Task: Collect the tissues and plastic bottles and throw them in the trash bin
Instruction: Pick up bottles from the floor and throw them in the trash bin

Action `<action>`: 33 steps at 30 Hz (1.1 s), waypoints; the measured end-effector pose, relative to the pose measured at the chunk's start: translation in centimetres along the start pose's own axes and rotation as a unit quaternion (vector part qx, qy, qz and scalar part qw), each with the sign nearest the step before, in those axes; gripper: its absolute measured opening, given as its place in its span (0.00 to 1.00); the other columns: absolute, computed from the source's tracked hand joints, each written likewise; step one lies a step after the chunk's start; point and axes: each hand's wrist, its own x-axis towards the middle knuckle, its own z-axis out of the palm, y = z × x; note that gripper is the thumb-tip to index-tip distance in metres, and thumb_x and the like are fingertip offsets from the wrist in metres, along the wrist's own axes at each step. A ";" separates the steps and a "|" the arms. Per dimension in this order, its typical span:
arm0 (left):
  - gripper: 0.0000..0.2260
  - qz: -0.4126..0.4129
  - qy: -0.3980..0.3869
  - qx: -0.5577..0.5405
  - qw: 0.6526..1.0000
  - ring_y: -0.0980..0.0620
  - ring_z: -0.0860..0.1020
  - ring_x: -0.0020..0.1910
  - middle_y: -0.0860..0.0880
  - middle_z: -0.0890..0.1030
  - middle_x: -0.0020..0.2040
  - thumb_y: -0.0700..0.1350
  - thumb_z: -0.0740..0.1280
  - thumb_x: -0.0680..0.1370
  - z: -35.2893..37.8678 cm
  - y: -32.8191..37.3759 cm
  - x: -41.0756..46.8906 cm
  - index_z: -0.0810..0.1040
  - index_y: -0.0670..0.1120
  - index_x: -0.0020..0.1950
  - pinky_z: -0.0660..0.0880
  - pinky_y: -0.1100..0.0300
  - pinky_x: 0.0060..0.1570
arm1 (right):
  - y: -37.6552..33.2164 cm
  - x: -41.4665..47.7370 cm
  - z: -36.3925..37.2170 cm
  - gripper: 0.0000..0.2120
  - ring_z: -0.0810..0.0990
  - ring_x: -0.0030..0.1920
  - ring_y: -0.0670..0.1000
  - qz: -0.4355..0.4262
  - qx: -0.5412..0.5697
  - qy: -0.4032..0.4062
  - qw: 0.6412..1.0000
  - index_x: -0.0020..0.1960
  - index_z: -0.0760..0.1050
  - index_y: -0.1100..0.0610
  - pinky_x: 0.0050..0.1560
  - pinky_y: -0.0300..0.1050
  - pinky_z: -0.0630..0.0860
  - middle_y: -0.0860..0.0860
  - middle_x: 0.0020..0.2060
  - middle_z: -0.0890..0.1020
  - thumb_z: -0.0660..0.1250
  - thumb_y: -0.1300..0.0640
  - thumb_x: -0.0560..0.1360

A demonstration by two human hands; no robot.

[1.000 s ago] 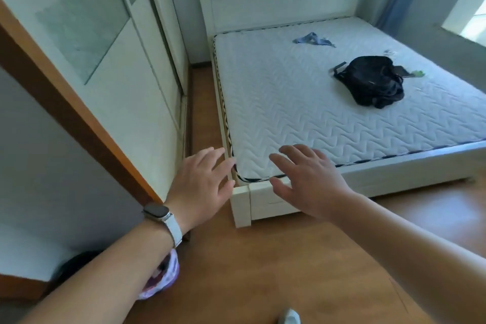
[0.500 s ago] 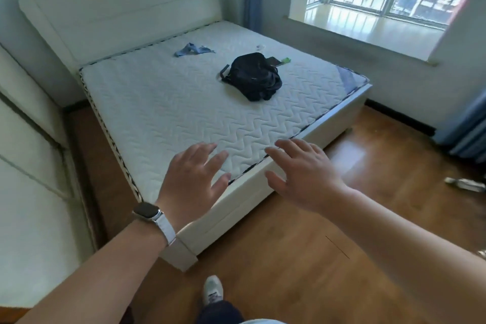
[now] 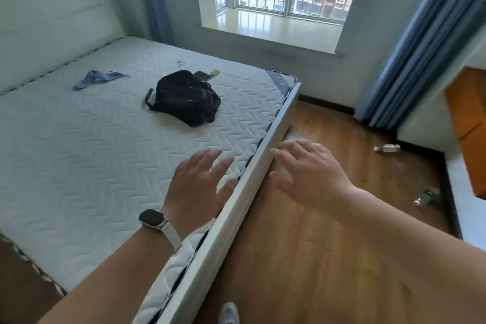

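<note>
Left hand [image 3: 200,187] and right hand [image 3: 310,176] spread, empty — plastic bottle [image 3: 424,197] well beyond the right.

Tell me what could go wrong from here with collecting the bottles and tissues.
1. The clear bottle lies close to the dark baseboard and may be overlooked; the pale bottle lies farther along the floor.
2. The small white scrap on the mattress beyond the black backpack, perhaps a tissue, is easy to miss.
3. No trash bin is in view, and the left hand and right hand are both empty, so the bin has yet to be found.
</note>
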 end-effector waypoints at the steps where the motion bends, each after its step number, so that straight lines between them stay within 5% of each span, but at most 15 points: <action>1: 0.20 0.017 0.000 -0.008 1.000 0.43 0.75 0.63 0.45 0.79 0.63 0.56 0.60 0.78 0.5 -1.0 1.0 0.77 0.48 0.65 0.73 0.46 0.56 | 0.0 0.7 0.1 0.24 0.77 0.61 0.59 0.017 0.001 0.008 1.000 0.64 0.75 0.53 0.57 0.57 0.74 0.53 0.59 0.79 0.56 0.41 0.75; 7: 0.19 0.119 -0.006 -0.062 0.991 0.43 0.75 0.63 0.46 0.79 0.63 0.54 0.62 0.78 3.9 -3.4 7.8 0.78 0.48 0.65 0.73 0.46 0.56 | 1.4 0.7 0.8 0.22 0.80 0.53 0.60 0.101 -0.086 0.031 0.991 0.58 0.79 0.57 0.50 0.55 0.77 0.56 0.53 0.81 0.58 0.45 0.74; 18: 0.20 0.241 -0.050 -0.123 0.961 0.45 0.73 0.65 0.47 0.78 0.64 0.56 0.60 0.77 9.7 3.2 18.8 0.76 0.49 0.66 0.72 0.46 0.58 | 10.0 -0.9 1.5 0.25 0.77 0.60 0.59 0.280 -0.062 0.018 0.958 0.63 0.77 0.55 0.57 0.57 0.73 0.56 0.60 0.79 0.55 0.41 0.75; 33: 0.21 0.303 -0.100 -0.093 0.943 0.45 0.72 0.66 0.47 0.77 0.66 0.58 0.58 0.78 19.0 16.1 38.9 0.75 0.50 0.67 0.72 0.46 0.59 | 32.8 2.5 5.1 0.25 0.78 0.55 0.60 0.315 -0.047 0.057 0.946 0.65 0.76 0.56 0.54 0.55 0.74 0.57 0.57 0.79 0.57 0.42 0.75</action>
